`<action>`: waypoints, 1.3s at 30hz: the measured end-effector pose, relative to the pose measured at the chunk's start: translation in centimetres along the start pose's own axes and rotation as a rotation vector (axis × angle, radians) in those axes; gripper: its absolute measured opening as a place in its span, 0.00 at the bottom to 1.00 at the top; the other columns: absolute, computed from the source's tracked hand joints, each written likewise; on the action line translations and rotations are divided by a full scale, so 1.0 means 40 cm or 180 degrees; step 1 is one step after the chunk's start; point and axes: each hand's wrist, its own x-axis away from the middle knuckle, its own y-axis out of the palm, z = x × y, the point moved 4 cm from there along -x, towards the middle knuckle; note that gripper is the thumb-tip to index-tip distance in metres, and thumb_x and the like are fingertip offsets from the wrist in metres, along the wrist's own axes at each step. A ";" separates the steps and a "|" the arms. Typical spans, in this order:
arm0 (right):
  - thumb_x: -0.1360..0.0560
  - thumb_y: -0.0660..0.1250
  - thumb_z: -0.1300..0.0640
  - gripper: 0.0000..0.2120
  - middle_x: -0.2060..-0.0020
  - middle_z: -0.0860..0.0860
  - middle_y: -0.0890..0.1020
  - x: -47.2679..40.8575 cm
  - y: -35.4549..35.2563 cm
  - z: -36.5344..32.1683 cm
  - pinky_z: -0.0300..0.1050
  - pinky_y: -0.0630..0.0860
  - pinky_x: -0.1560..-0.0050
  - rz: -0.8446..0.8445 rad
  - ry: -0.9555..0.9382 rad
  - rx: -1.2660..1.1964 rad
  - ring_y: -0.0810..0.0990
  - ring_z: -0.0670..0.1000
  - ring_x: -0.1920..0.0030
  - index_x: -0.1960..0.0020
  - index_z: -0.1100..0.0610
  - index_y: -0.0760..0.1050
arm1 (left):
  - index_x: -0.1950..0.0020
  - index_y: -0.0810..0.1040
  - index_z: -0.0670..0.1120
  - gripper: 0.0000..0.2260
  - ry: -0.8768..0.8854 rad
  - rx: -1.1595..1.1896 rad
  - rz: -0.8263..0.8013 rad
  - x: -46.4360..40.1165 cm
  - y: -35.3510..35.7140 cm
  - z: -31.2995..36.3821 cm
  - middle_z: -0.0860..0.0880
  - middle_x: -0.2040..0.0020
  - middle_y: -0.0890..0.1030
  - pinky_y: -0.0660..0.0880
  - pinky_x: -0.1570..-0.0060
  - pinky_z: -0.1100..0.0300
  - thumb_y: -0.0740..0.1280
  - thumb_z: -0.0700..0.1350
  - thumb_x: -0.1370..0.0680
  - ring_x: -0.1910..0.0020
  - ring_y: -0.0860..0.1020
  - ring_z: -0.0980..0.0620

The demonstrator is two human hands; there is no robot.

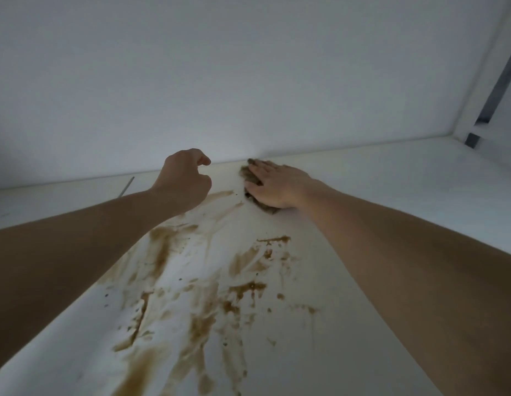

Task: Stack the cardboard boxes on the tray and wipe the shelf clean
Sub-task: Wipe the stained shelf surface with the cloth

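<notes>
One white shelf point(391, 195) fills the lower half of the frame, and one pale back wall point(248, 67) rises behind it across the upper half. Brown smears point(197, 295) streak the shelf from the centre down to the bottom edge, too many and too run together to count. Two bare forearms reach in from the lower left and lower right corners toward the middle of the frame. The left hand point(184, 178) hovers just left of centre with its fingers curled into a loose fist, holding nothing visible. The right hand point(274, 184), just right of centre, lies flat with its fingers straight, pressing down on one brown-stained cloth point(248, 174). The cloth sits under that palm at the back of the shelf, close to the wall, its edges showing past the fingertips and below the heel of the hand. One thin grey rod-like thing point(126, 188) lies on the shelf at the left, beside the left wrist.
</notes>
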 end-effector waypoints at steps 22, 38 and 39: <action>0.17 0.42 0.44 0.26 0.21 0.44 0.46 -0.012 0.010 -0.034 0.45 0.47 0.23 0.0192 0.0058 -0.0128 0.48 0.45 0.22 0.20 0.49 0.43 | 0.44 0.71 0.40 0.13 -0.0416 0.0039 -0.0303 -0.009 -0.101 -0.244 0.45 0.48 0.72 0.69 0.65 0.61 0.57 0.32 0.27 0.60 0.70 0.52; 0.17 0.40 0.44 0.27 0.21 0.44 0.44 -0.047 0.013 -0.085 0.46 0.45 0.23 0.0106 0.0051 -0.0157 0.46 0.45 0.22 0.20 0.50 0.42 | 0.57 0.68 0.42 0.05 -0.0336 -0.0472 -0.0798 -0.022 -0.086 -0.266 0.43 0.59 0.70 0.60 0.69 0.60 0.58 0.33 0.25 0.66 0.65 0.48; 0.17 0.40 0.44 0.27 0.21 0.45 0.45 -0.046 0.007 -0.046 0.46 0.46 0.23 0.0165 0.0314 -0.0130 0.46 0.45 0.22 0.20 0.50 0.42 | 0.57 0.69 0.41 0.04 -0.0367 -0.0479 -0.0866 -0.022 -0.087 -0.266 0.43 0.59 0.71 0.61 0.68 0.60 0.57 0.34 0.24 0.66 0.66 0.49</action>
